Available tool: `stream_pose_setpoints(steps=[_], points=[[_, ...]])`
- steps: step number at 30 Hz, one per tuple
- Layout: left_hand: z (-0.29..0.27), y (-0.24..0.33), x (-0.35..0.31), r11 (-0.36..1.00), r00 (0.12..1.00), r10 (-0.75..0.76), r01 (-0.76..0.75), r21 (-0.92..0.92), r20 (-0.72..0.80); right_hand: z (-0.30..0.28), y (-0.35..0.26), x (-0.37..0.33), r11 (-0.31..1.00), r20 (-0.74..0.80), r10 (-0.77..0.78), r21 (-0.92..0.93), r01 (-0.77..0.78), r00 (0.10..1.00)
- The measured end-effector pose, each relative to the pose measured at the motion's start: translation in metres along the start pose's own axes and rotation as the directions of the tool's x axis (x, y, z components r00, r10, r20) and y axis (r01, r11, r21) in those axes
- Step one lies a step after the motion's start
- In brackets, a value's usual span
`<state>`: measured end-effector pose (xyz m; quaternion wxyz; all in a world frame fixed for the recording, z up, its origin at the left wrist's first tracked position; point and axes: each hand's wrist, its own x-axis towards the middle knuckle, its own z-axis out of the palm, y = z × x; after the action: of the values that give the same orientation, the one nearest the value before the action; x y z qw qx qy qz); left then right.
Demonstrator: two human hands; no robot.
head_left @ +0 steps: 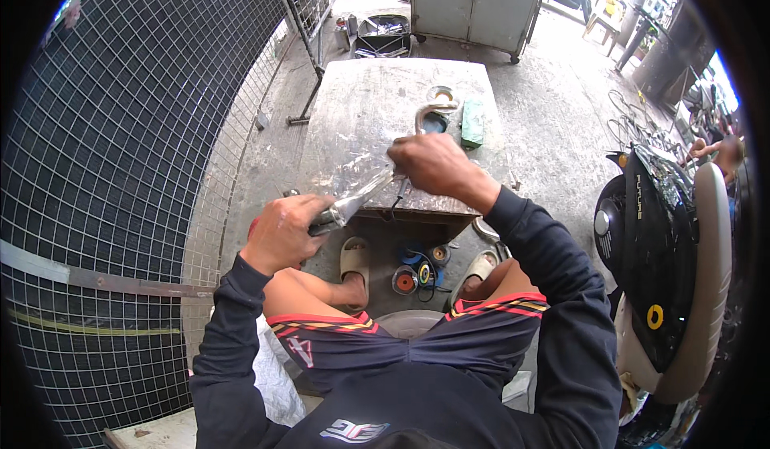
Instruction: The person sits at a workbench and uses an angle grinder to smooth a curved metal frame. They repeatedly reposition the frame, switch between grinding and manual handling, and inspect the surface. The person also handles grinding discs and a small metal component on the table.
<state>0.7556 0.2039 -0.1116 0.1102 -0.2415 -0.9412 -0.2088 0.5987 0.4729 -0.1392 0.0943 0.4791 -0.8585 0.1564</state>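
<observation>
A shiny bent metal exhaust pipe [370, 189] lies slantwise across the near edge of the low table, its curved end pointing away from me. My left hand [287, 230] is wrapped round its thicker near end. Farther up, my right hand [437, 168] grips the pipe below the bend, knuckles up, hiding that stretch. Beyond the right hand, a round dark tin [435, 123] sits partly behind the bend. Just right of it stands a green box [473, 124]. A dark cord or strip [396, 200] hangs at the table's edge under my right hand.
The worn table [361, 88] stands before my knees. Grinding discs [405, 280] and a blue power tool [429, 271] lie beneath it. Wire mesh [144, 128] runs along the left. A motorcycle body with seat [710, 272] stands at right; a wheeled metal cabinet [473, 12] is behind.
</observation>
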Motion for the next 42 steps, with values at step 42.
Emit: stream_pose_setpoints(steps=[42], points=[[-0.023,0.034,-0.025,0.64,0.831,0.524,-0.529,0.558,0.187,0.004,0.036,-0.06,0.951,-0.242,0.198,0.281,-0.127,0.95]])
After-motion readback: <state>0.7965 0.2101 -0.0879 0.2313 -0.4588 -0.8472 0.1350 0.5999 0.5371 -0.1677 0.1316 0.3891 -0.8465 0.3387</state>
